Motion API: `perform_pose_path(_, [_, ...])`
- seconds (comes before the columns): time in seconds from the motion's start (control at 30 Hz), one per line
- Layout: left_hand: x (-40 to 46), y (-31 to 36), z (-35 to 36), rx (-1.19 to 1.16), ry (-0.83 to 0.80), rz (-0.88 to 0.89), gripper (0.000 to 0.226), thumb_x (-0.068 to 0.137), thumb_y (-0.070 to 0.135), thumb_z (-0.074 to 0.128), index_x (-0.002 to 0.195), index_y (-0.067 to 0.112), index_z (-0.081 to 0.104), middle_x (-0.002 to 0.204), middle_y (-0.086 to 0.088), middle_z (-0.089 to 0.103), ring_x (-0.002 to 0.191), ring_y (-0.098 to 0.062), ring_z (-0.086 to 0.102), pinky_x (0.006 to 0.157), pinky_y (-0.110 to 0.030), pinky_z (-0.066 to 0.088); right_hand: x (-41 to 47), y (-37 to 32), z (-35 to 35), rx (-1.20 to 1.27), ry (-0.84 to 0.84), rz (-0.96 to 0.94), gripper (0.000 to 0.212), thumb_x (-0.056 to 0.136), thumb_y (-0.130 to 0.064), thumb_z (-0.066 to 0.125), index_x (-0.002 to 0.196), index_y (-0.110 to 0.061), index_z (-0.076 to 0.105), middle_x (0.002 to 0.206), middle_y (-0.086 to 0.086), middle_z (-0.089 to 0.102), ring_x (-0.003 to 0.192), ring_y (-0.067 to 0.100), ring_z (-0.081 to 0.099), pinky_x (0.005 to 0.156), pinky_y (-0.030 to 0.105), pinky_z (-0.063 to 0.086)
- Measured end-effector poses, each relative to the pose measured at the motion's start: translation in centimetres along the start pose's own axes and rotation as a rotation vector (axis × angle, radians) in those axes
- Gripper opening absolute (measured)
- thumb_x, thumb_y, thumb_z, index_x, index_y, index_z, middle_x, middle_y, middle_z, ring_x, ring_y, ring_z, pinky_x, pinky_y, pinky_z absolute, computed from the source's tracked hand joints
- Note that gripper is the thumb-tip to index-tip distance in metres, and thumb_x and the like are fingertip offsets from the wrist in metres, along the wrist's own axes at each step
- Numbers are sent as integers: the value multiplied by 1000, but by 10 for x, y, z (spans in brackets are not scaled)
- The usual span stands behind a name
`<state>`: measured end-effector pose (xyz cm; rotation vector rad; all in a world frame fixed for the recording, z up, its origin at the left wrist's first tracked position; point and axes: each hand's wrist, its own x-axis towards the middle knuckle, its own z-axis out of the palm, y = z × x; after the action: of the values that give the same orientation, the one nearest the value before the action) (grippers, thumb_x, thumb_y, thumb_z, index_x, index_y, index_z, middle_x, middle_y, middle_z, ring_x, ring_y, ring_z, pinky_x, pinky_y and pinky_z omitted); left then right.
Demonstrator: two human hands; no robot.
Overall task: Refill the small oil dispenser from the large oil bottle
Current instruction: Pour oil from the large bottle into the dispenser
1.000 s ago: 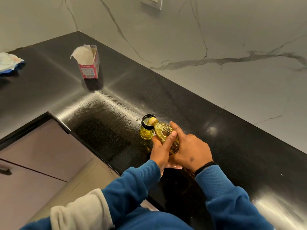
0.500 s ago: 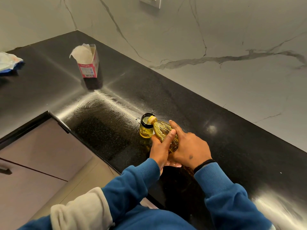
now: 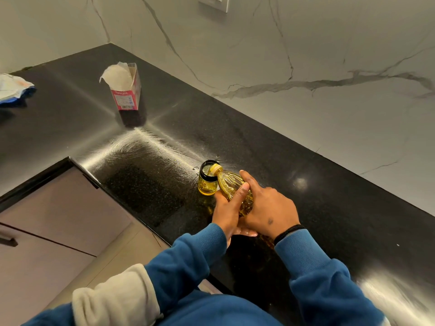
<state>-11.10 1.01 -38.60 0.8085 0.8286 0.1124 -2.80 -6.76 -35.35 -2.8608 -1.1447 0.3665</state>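
Note:
The small oil dispenser [image 3: 206, 182], a glass jar with a black rim and yellow oil inside, stands open on the black counter [image 3: 329, 196]. The large oil bottle [image 3: 231, 187] is tipped over it, its yellow neck resting at the jar's mouth. My left hand [image 3: 227, 210] grips the bottle from the left, thumb lying along its side. My right hand [image 3: 268, 208] wraps over the bottle from the right and above. The bottle's lower part is hidden behind both hands.
An opened red carton [image 3: 124, 90] stands at the back left of the counter. A white and blue cloth [image 3: 13, 87] lies at the far left edge. The marble wall [image 3: 306, 67] runs along the counter's back. Brown drawers [image 3: 58, 208] sit below the counter's front edge.
The bottle stays tipped at the jar's mouth and both hands keep their hold; only a slight shift of the view is visible.

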Motion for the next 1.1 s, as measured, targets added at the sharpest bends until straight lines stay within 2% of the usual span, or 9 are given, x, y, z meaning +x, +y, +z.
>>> perform_pose_path(0.2, [0, 0, 0, 3, -5, -3, 108, 49, 72, 78, 144, 49, 33, 137, -9, 60, 105, -39, 70, 65, -64, 60, 0, -1, 0, 1, -4, 0, 108, 74, -65, 70, 148, -56, -8, 113, 3, 65, 96, 20, 64, 76, 35, 59])
perform_pose_path(0.43, [1, 1, 0, 5, -2, -8, 98, 58, 68, 75, 144, 47, 32, 138, -9, 59, 104, -39, 69, 63, -60, 61, 0, -1, -2, -11, -24, -3, 107, 76, -63, 70, 149, -54, -8, 114, 3, 64, 97, 19, 64, 76, 33, 56])
perform_pose_path(0.57, [2, 0, -1, 6, 6, -18, 98, 59, 68, 76, 144, 47, 33, 136, -9, 61, 103, -40, 71, 67, -65, 60, 1, -1, -1, -6, -19, -1, 109, 74, -65, 71, 148, -55, -9, 113, 4, 64, 95, 19, 64, 76, 34, 59])
perform_pose_path(0.77, [2, 0, -2, 14, 8, -16, 77, 81, 61, 71, 145, 44, 31, 134, -8, 62, 101, -37, 72, 65, -59, 62, 3, 0, 1, -10, -21, 6, 111, 72, -65, 71, 145, -57, -11, 114, 4, 65, 97, 21, 65, 77, 39, 60])
perform_pose_path(0.83, [2, 0, -1, 17, 4, -14, 79, 79, 62, 72, 145, 44, 31, 134, -9, 63, 102, -38, 71, 65, -59, 62, 3, 0, 1, -13, -19, 6, 110, 72, -64, 72, 146, -57, -11, 114, 5, 65, 97, 22, 65, 77, 38, 60])
perform_pose_path(0.97, [1, 1, -1, 17, -2, -19, 95, 61, 69, 75, 144, 47, 33, 136, -9, 61, 105, -41, 70, 67, -64, 60, 4, 0, 2, -7, -21, 2, 109, 73, -66, 71, 145, -57, -11, 114, 4, 65, 96, 21, 65, 77, 39, 60])
perform_pose_path(1.1, [1, 1, -1, 13, 1, -17, 96, 61, 68, 73, 145, 44, 33, 136, -9, 61, 103, -40, 71, 65, -61, 61, 4, 0, 2, -9, -19, -1, 110, 73, -66, 70, 146, -56, -11, 113, 3, 66, 95, 20, 65, 77, 39, 61])
